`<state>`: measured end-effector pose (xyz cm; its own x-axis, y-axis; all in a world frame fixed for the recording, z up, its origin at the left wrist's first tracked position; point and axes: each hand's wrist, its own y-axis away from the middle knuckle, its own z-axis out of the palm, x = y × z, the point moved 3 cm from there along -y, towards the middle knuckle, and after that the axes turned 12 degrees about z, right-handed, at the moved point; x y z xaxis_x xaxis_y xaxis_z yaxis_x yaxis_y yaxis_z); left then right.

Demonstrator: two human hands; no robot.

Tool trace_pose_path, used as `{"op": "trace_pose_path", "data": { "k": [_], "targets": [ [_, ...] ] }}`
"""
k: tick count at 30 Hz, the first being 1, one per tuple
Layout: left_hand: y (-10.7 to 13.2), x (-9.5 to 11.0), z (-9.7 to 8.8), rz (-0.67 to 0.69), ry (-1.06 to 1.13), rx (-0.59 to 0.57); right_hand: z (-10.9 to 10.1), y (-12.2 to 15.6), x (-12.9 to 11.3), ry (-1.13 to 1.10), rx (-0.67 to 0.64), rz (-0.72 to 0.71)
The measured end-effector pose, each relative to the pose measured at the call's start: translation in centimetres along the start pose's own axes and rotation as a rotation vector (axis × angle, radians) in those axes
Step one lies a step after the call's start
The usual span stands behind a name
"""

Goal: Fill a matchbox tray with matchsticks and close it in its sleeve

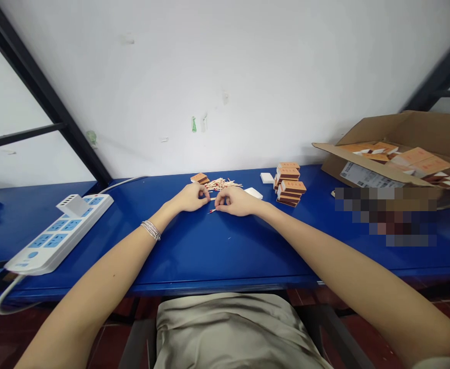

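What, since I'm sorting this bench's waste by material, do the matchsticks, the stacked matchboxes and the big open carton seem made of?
Matchsticks: pale bare wood by their look, thin splints. The one that the right hand pinches shows a red head.
Matchboxes: likely thin card, with matte orange print and dark side strips.
Carton: probably corrugated cardboard, plain brown, with creased flaps.

Before one pile of matches lie two hands, left hand and right hand, and one single match. Right of the pile: two matchbox stacks, back stack and front stack; two white trays, far tray and near tray; one cardboard box. Left: one small stack, one power strip.
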<state>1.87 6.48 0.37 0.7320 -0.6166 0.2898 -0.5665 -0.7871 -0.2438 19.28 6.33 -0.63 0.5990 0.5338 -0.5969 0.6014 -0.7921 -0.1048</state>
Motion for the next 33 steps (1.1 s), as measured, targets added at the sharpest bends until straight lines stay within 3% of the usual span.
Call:
{"op": "trace_pose_path", "data": {
  "k": [7,15,24,30,33],
  "targets": [
    [-0.1,0.6,0.1,-0.019,0.037,-0.012,-0.4,-1.0,1.1,0.062,0.234,0.104],
    [0.0,0.6,0.2,-0.015,0.027,-0.019,0.2,-1.3,0.6,0.133,0.197,0.092],
    [-0.1,0.0,0.3,-0.069,0.063,-0.034,-0.8,-1.2,1.0,0.086,0.186,0.213],
    [-0.1,0.1,0.2,-0.071,0.062,-0.051,-1.1,-0.1,0.6,-0.009,-0.133,0.119],
    [0.0,0.2,0.2,-0.073,0.073,-0.051,-1.1,-0.1,0.8,-0.019,-0.034,0.127]
  ]
}}
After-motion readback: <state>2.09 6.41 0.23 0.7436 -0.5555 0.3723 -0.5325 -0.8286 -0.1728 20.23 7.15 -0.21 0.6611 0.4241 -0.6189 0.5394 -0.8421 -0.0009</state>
